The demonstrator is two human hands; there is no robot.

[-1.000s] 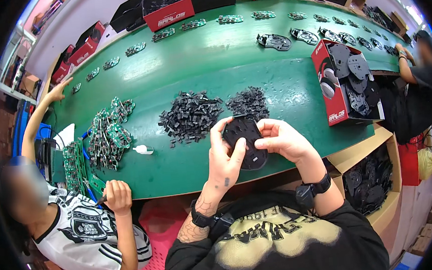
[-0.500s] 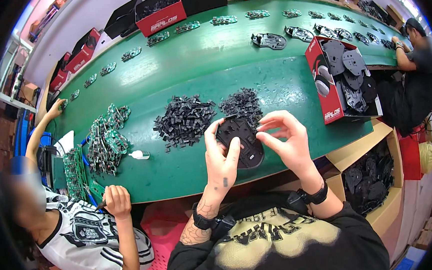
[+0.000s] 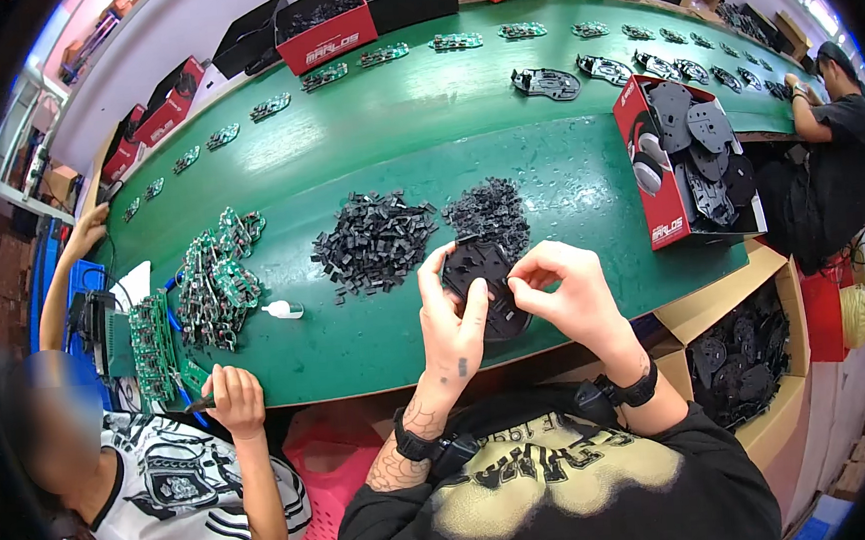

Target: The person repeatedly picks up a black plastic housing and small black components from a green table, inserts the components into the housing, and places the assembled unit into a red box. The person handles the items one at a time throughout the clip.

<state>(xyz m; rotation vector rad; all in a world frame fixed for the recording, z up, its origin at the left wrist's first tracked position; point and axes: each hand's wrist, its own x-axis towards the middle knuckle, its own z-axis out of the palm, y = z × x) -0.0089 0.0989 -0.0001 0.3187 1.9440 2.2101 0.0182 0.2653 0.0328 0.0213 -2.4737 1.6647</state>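
My left hand (image 3: 454, 327) is closed around the left side of a black plastic mouse bottom shell (image 3: 480, 261), thumb across its inner face. The shell is tilted above the near edge of the green bench. At its right side, my right hand (image 3: 569, 288) has thumb and index finger pinched together against the shell; whatever lies between the fingertips is too small to make out. Just beyond the shell lie a heap of tiny black parts (image 3: 489, 216) and, to its left, a larger heap of small black rectangular pieces (image 3: 375, 242).
Green circuit boards (image 3: 218, 285) are piled at left near a white bottle (image 3: 283, 310). Boards and mouse shells (image 3: 546, 83) line the far green belt. A red box of shells (image 3: 651, 169) and a carton (image 3: 792, 320) stand at right. Co-workers sit left (image 3: 171, 479) and right (image 3: 835, 141).
My right hand has moved left onto the shell, its fingertips now pinched at its edge. Boards on the belt have shifted slightly right. The left co-worker's far hand has drawn back from the belt.
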